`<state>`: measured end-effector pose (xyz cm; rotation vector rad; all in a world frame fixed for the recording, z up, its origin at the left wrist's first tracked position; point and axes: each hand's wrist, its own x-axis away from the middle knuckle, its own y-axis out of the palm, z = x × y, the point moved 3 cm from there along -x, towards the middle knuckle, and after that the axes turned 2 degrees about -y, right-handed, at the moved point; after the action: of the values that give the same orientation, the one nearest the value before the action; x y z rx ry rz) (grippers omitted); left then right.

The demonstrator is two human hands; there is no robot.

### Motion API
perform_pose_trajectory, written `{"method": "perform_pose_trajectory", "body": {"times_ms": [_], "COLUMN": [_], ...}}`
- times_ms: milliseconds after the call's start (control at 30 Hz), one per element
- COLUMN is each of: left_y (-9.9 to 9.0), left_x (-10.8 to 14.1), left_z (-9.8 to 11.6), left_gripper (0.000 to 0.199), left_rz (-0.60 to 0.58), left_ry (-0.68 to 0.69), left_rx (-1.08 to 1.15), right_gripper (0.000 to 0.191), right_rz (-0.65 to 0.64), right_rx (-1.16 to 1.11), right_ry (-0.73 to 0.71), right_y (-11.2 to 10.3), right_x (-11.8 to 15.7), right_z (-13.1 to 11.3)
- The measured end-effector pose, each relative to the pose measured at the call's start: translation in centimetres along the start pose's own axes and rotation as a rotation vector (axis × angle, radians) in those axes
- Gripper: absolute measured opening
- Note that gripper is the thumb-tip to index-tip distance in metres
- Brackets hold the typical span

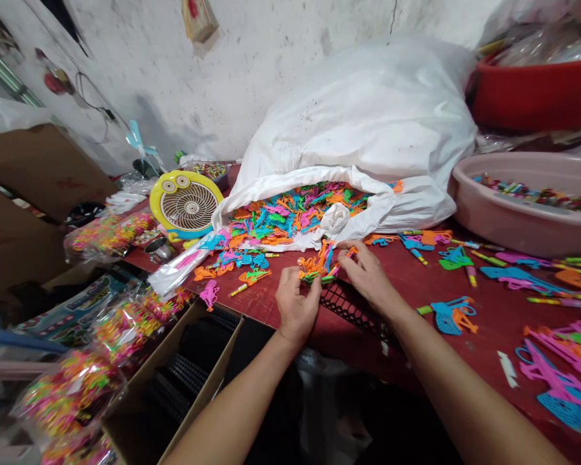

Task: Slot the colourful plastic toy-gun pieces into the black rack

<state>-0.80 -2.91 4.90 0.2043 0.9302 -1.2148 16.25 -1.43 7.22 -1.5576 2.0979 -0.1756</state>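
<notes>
Both hands meet in front of the open mouth of a large white sack (368, 123), over a red table. My left hand (297, 303) is closed around the left side of a small bunch of orange, blue and green plastic pieces (319, 261). At the bunch's right side, my right hand (365, 274) has its fingers pinched on a piece of it. Below the hands, a black mesh piece (346, 303) lies at the table's front edge, partly hidden by my right wrist. Colourful plastic pieces (290, 210) fill the sack's mouth.
A yellow fan (188, 203) stands left of the sack. On the right are a pink basin (523, 223), a red basin (537, 97) and loose pieces (450, 316) scattered over the table. An open carton (140, 394) with black mesh items and bagged pieces (72, 387) sit lower left.
</notes>
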Motion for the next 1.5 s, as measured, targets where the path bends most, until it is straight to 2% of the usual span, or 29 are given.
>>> {"method": "perform_pose_trajectory", "body": {"times_ms": [200,533,800,933,1000,1167,1333,1400,1500], "left_y": [0.1,0.2,0.2,0.0,0.1,0.6,1.0,1.1,1.3], "left_x": [-0.1,0.0,0.1,0.2,0.2,0.2,0.2,0.1,0.0], "left_z": [0.0,-0.4,-0.7,-0.8,-0.7,-0.4,0.2,0.3,0.6], "left_gripper": [0.007,0.007,0.007,0.007,0.007,0.008,0.012,0.014,0.016], "left_rz": [-0.033,0.013,0.01,0.012,-0.006,-0.024,-0.059,-0.066,-0.087], "left_ry": [0.016,0.005,-0.003,-0.021,-0.013,-0.009,0.002,0.012,0.02], "left_rx": [-0.013,-0.015,0.006,-0.012,-0.023,-0.04,-0.055,-0.077,-0.141], "right_gripper": [0.033,0.032,0.058,0.056,0.053,0.048,0.045,0.046,0.054], "right_rz": [0.0,0.07,0.263,0.326,0.344,0.273,0.034,-0.054,-0.094], "right_rx": [-0.012,-0.146,-0.109,-0.09,-0.021,0.175,0.378,0.403,0.343], "right_ry": [0.036,0.137,0.116,0.14,0.076,-0.102,-0.225,-0.264,-0.286], "right_y": [0.0,0.2,0.3,0.3,0.3,0.2,0.5,1.0,1.3], "right_x": [0.0,-0.2,0.6,0.8,0.8,0.8,0.8,1.0,1.3], "right_z": [0.5,1.8,1.1,1.4,1.4,0.3,-1.4,-1.8,-1.6]}}
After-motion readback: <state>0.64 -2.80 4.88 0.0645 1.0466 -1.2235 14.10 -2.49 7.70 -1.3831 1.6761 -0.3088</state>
